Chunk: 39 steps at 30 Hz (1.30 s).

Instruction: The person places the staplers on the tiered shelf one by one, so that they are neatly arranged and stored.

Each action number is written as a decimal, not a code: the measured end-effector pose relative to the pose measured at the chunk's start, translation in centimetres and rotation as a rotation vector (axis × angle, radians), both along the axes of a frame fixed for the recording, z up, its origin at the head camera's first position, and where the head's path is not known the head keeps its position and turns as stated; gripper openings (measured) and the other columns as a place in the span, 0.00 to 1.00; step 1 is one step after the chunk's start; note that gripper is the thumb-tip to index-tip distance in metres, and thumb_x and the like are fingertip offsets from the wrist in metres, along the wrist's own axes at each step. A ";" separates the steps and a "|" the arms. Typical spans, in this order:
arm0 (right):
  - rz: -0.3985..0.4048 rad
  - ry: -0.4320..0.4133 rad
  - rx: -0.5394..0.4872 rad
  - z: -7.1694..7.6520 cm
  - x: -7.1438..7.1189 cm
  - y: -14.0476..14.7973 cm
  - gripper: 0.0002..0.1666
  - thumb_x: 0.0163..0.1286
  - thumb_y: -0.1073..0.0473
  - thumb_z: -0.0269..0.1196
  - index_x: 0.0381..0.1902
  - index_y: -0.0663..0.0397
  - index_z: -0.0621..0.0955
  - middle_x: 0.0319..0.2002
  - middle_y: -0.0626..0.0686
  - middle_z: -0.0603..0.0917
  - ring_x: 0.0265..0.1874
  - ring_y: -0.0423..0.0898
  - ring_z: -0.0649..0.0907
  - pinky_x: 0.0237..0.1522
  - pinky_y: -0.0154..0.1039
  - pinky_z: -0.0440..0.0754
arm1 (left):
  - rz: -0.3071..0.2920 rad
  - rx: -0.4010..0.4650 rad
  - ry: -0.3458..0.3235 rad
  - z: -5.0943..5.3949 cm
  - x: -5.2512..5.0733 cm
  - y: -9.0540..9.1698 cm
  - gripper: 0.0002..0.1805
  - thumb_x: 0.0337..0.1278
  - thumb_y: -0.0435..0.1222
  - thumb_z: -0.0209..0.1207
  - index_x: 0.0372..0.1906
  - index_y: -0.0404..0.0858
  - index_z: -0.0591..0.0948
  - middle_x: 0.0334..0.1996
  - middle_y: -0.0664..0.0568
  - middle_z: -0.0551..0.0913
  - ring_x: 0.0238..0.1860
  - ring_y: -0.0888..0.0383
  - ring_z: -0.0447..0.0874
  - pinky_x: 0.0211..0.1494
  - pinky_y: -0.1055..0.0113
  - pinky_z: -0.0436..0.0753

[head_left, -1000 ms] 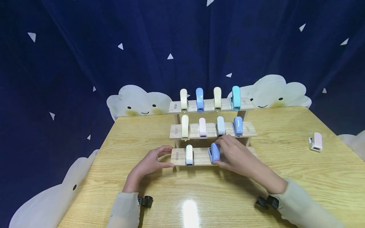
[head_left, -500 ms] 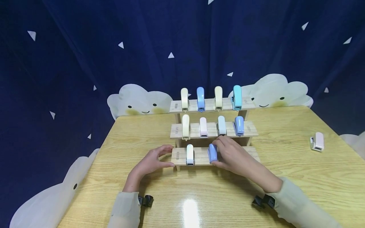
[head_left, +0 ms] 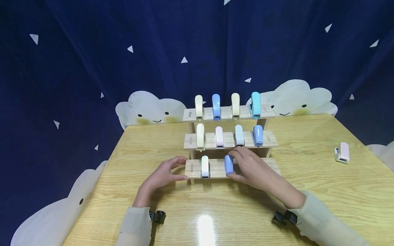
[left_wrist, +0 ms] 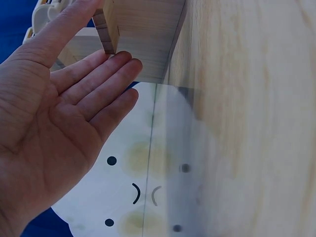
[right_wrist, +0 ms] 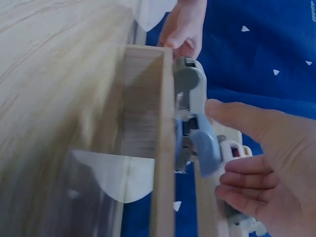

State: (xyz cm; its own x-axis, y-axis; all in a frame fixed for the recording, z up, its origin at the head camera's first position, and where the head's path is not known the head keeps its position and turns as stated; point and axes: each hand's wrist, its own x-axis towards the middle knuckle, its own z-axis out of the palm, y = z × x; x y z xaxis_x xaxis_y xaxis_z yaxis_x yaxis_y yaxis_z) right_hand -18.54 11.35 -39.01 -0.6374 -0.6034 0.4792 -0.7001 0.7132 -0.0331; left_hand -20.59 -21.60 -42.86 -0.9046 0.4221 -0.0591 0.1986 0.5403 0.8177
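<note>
In the head view, a three-tier wooden stand [head_left: 215, 169] stands on the table. On its lowest shelf a periwinkle-blue stapler [head_left: 228, 165] sits right of a white stapler [head_left: 205, 167]. My right hand [head_left: 252, 168] holds the blue stapler at front and back, between thumb and fingers. The right wrist view shows this stapler [right_wrist: 206, 148] with the thumb near one end and the fingertips near the other. My left hand [head_left: 166, 173] is at the shelf's left end, thumb toward the front edge. In the left wrist view its fingers [left_wrist: 111, 91] extend almost straight.
Several staplers line the middle shelf [head_left: 227, 137], among them a pink stapler [head_left: 219, 136]. More fill the top shelf, with a turquoise stapler [head_left: 255, 105] rightmost. Another pink stapler [head_left: 343, 152] lies on the table [head_left: 314, 171] at right. A dark blue curtain [head_left: 172, 41] hangs behind.
My right hand has shifted the blue stapler slightly left and turned it straighter on the lowest shelf, mostly before the half-second frame. My left hand has stayed in place.
</note>
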 end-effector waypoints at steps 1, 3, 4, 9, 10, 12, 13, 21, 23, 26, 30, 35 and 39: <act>0.001 -0.001 -0.019 0.2 0.1 0.2 0.40 0.51 0.43 0.76 0.51 0.67 0.78 0.46 0.59 0.81 0.46 0.51 0.80 0.53 0.46 0.84 | 0.000 -0.003 0.000 0.1 0.0 0.0 0.42 0.48 0.45 0.72 0.69 0.40 0.68 0.67 0.46 0.74 0.70 0.46 0.71 0.75 0.48 0.68; 0.012 0.013 -0.066 0.6 0.1 0.8 0.40 0.52 0.43 0.75 0.52 0.67 0.77 0.47 0.59 0.81 0.47 0.52 0.81 0.52 0.48 0.85 | 0.004 -0.003 -0.005 0.2 0.1 0.0 0.43 0.47 0.45 0.72 0.70 0.41 0.68 0.67 0.46 0.74 0.70 0.46 0.70 0.75 0.47 0.67; 0.022 0.026 -0.097 0.9 0.1 1.2 0.40 0.53 0.44 0.75 0.53 0.67 0.77 0.47 0.59 0.81 0.48 0.53 0.81 0.52 0.48 0.85 | 0.004 -0.002 -0.005 0.2 0.2 0.0 0.43 0.47 0.46 0.72 0.70 0.41 0.68 0.67 0.46 0.74 0.70 0.46 0.70 0.75 0.47 0.67; 0.094 0.175 -0.243 2.2 -0.3 3.6 0.41 0.66 0.34 0.60 0.53 0.70 0.77 0.46 0.61 0.80 0.47 0.53 0.80 0.51 0.38 0.83 | 0.002 0.006 -0.013 0.2 0.2 0.0 0.43 0.48 0.47 0.72 0.70 0.40 0.68 0.67 0.47 0.74 0.70 0.46 0.70 0.75 0.47 0.67; 0.103 0.202 -0.273 2.4 -0.5 4.2 0.42 0.67 0.32 0.57 0.53 0.70 0.77 0.46 0.62 0.80 0.46 0.54 0.79 0.54 0.33 0.81 | 0.002 0.008 -0.014 0.2 0.2 0.0 0.43 0.48 0.46 0.72 0.70 0.40 0.68 0.67 0.47 0.74 0.70 0.46 0.70 0.75 0.47 0.67; 0.103 0.239 -0.322 2.8 -0.7 5.5 0.44 0.68 0.31 0.54 0.52 0.71 0.77 0.46 0.63 0.80 0.46 0.55 0.78 0.60 0.23 0.73 | -0.001 0.010 -0.014 0.2 0.2 0.0 0.43 0.48 0.46 0.72 0.70 0.40 0.68 0.68 0.46 0.74 0.70 0.46 0.70 0.75 0.47 0.67; 0.096 0.249 -0.344 3.0 -0.8 6.2 0.45 0.68 0.30 0.54 0.53 0.71 0.77 0.46 0.64 0.80 0.46 0.56 0.78 0.62 0.18 0.69 | -0.002 0.009 -0.013 0.2 0.1 0.0 0.43 0.48 0.46 0.72 0.70 0.40 0.68 0.68 0.46 0.74 0.70 0.46 0.70 0.75 0.47 0.67; -0.076 0.220 -0.392 3.3 -1.2 13.1 0.53 0.61 0.24 0.56 0.55 0.72 0.76 0.48 0.69 0.79 0.47 0.62 0.75 0.63 0.10 0.56 | -0.003 0.007 -0.009 0.2 0.1 0.0 0.43 0.48 0.45 0.72 0.70 0.39 0.68 0.67 0.45 0.74 0.70 0.45 0.70 0.75 0.47 0.67; -0.136 0.187 -0.384 3.1 -1.2 14.9 0.49 0.59 0.30 0.64 0.57 0.71 0.75 0.50 0.68 0.78 0.48 0.62 0.75 0.61 0.08 0.54 | 0.004 0.004 -0.014 0.2 0.1 0.1 0.43 0.48 0.45 0.72 0.70 0.40 0.68 0.67 0.46 0.74 0.70 0.46 0.70 0.75 0.47 0.67; -0.229 0.118 -0.364 2.5 -1.1 17.6 0.44 0.52 0.47 0.76 0.59 0.70 0.74 0.52 0.68 0.77 0.48 0.62 0.75 0.55 0.08 0.56 | 0.006 0.005 -0.015 0.3 0.2 0.1 0.43 0.48 0.45 0.72 0.70 0.40 0.68 0.67 0.46 0.74 0.70 0.45 0.70 0.75 0.47 0.67; -0.354 0.049 -0.336 1.5 -1.2 20.7 0.43 0.47 0.59 0.77 0.59 0.71 0.72 0.52 0.69 0.75 0.49 0.64 0.74 0.56 0.30 0.71 | 0.006 0.003 -0.014 0.3 0.3 0.1 0.42 0.48 0.45 0.72 0.69 0.40 0.68 0.67 0.45 0.74 0.70 0.45 0.70 0.75 0.46 0.67; -0.478 -0.021 -0.318 0.3 -1.3 23.7 0.42 0.52 0.56 0.75 0.58 0.76 0.71 0.51 0.73 0.73 0.52 0.70 0.71 0.49 0.69 0.70 | 0.010 0.000 -0.014 0.2 0.2 0.1 0.42 0.48 0.45 0.72 0.69 0.41 0.69 0.67 0.46 0.75 0.70 0.46 0.71 0.76 0.47 0.66; -0.523 -0.067 -0.313 -0.9 -1.4 25.7 0.43 0.55 0.54 0.74 0.58 0.78 0.70 0.51 0.76 0.72 0.53 0.70 0.69 0.54 0.69 0.66 | 0.000 0.004 -0.008 0.1 0.1 0.1 0.42 0.49 0.46 0.72 0.69 0.40 0.68 0.67 0.45 0.75 0.70 0.45 0.71 0.75 0.46 0.67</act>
State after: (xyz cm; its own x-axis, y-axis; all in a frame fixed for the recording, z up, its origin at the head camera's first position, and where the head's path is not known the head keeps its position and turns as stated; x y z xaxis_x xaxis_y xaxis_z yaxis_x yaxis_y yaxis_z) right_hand -19.94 37.09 -39.87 -0.8459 -0.0393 0.5319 -0.2488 0.9112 -0.3283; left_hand -20.46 -21.53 -42.74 -0.9042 0.4222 -0.0647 0.1922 0.5373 0.8212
